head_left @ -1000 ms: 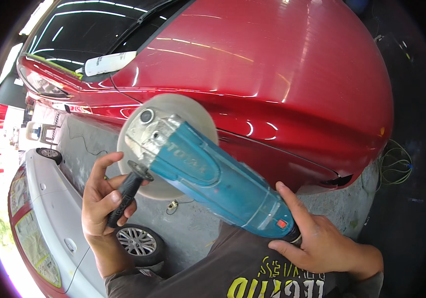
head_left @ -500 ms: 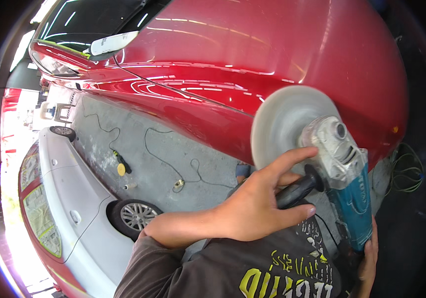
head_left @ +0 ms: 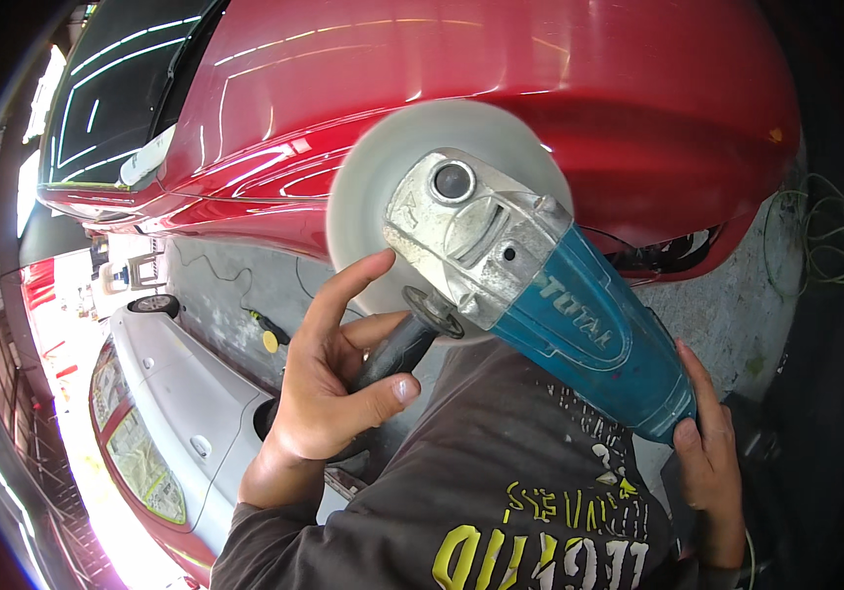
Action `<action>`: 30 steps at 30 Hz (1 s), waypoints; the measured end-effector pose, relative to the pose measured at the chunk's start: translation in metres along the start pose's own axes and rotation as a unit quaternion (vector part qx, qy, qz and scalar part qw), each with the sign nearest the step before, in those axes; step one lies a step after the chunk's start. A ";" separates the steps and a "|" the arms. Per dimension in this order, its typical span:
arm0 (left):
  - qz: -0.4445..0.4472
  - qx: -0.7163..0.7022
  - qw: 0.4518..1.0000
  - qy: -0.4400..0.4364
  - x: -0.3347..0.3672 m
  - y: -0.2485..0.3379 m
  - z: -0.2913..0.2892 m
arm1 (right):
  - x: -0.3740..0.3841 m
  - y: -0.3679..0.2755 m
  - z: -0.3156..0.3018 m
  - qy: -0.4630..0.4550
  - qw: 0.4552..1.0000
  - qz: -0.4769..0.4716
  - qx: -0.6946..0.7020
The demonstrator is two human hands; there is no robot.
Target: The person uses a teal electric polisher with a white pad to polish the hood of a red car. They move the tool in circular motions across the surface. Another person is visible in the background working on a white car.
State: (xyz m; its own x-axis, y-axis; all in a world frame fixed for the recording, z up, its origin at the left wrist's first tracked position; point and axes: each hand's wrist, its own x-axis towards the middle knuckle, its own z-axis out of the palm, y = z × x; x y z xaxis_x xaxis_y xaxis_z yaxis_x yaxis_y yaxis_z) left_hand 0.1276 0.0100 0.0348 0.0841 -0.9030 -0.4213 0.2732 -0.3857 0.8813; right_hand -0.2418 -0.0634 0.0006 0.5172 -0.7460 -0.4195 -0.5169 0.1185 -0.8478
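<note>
A teal polisher [head_left: 584, 329] with a scuffed metal head fills the middle of the view. Its white round pad [head_left: 358, 187] is smeared as if spinning and overlaps the side of a red car [head_left: 658, 108]; whether the two touch cannot be told. My left hand [head_left: 309, 393] is curled around the black side handle [head_left: 392, 356], thumb along it and index finger stretched toward the metal head. At the polisher's back end, my right hand [head_left: 712, 457] holds the body, its thumb on top and its other fingers partly hidden.
Left of me stands a silver car [head_left: 181, 379] with paper-covered windows. A small tool with a yellow pad [head_left: 270, 339] lies on the grey floor between the cars, its cord trailing. Coiled pale hose [head_left: 835, 246] lies at the right. The red car's mirror [head_left: 147, 157] juts out.
The polisher has moved left in view and looks larger, with its body now more slanted. Both hands have kept hold of it. The view of the cars has shifted.
</note>
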 end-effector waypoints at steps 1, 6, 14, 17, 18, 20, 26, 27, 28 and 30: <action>0.005 -0.003 1.000 -0.013 0.003 -0.002 0.006 | -0.003 0.008 -0.007 0.009 1.000 0.008 -0.009; -0.007 0.012 0.997 -0.078 0.033 -0.010 0.069 | -0.024 0.066 -0.051 0.066 0.997 0.008 0.036; 0.000 0.045 0.986 -0.162 0.109 -0.054 0.187 | -0.067 0.188 -0.106 0.225 0.951 0.213 -0.014; 0.011 0.059 0.980 -0.190 0.127 -0.052 0.207 | -0.073 0.195 -0.121 0.234 0.948 0.217 0.003; 0.013 0.073 0.979 -0.192 0.128 -0.051 0.211 | -0.073 0.193 -0.124 0.241 0.945 0.220 0.002; 0.019 0.113 0.978 -0.176 0.121 -0.045 0.202 | -0.072 0.183 -0.119 0.228 0.951 0.207 -0.004; -0.078 0.102 0.989 -0.068 0.065 -0.015 0.133 | -0.039 0.122 -0.071 0.116 0.991 0.067 -0.010; -0.089 0.099 0.990 -0.041 0.056 -0.012 0.117 | -0.031 0.107 -0.062 0.100 0.995 0.022 -0.018; -0.105 0.070 0.992 -0.014 0.047 -0.009 0.101 | -0.022 0.097 -0.051 0.083 0.996 0.000 -0.030; -0.038 0.072 0.995 0.050 0.029 -0.021 0.060 | -0.004 0.070 -0.036 0.030 0.997 0.007 -0.069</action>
State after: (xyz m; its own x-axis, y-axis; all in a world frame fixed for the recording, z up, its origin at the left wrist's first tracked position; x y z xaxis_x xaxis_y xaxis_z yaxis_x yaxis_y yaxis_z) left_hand 0.0668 -0.0193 0.0170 0.1648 -0.8498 -0.5007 0.1423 -0.4819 0.8646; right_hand -0.3046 -0.0763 -0.0452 0.4695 -0.7834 -0.4073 -0.6144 0.0414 -0.7879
